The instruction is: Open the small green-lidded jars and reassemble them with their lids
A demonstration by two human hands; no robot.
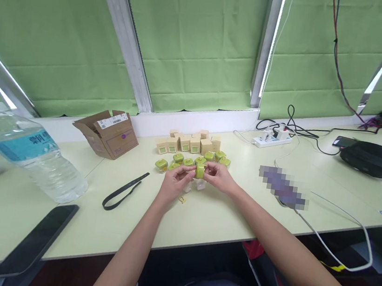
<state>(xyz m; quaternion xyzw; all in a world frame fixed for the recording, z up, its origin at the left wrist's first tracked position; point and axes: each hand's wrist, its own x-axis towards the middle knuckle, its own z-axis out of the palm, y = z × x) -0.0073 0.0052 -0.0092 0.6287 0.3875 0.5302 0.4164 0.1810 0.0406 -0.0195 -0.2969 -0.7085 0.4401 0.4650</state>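
Both my hands meet over the middle of the pale table (224, 213). My left hand (174, 181) and my right hand (219, 176) pinch the same small green-lidded container (200, 170) between their fingertips, held just above the surface. Behind it lie several more green-lidded containers (178, 158) in a loose row, and behind those a cluster of small tan boxes (191, 142) with green labels. A small clear piece (200, 185) and a tiny yellowish bit (181, 199) lie on the table under my hands.
An open cardboard box (109, 133) sits at the back left, a water bottle (32, 155) lies at the left, a dark phone (37, 240) near the front edge, a black strap (123, 191). A power strip (271, 139) with cables and a black pouch (368, 159) are at the right.
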